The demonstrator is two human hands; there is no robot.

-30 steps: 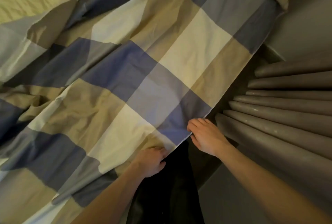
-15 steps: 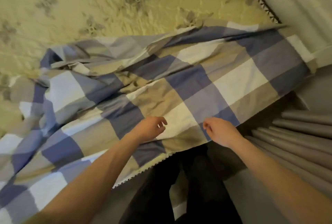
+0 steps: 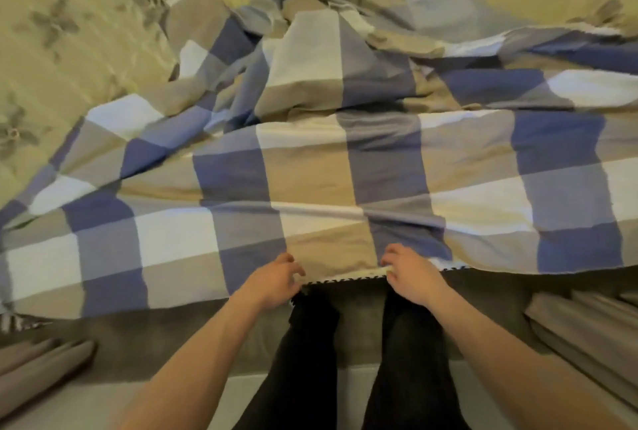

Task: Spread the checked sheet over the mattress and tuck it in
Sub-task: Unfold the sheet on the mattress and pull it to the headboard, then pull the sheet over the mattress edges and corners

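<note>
Checked sheet (image 3: 310,171) rumpled across mattress (image 3: 69,50), near hem at lower centre of frame. Left grip (image 3: 276,279) and right grip (image 3: 411,274) each clamped on hem.

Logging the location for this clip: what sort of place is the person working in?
Most likely a bedroom. A pale mattress with quilted flower motifs fills the upper view, a checked sheet lies half spread and rumpled over it, and grey pleated drapery shows at the lower right.
</note>
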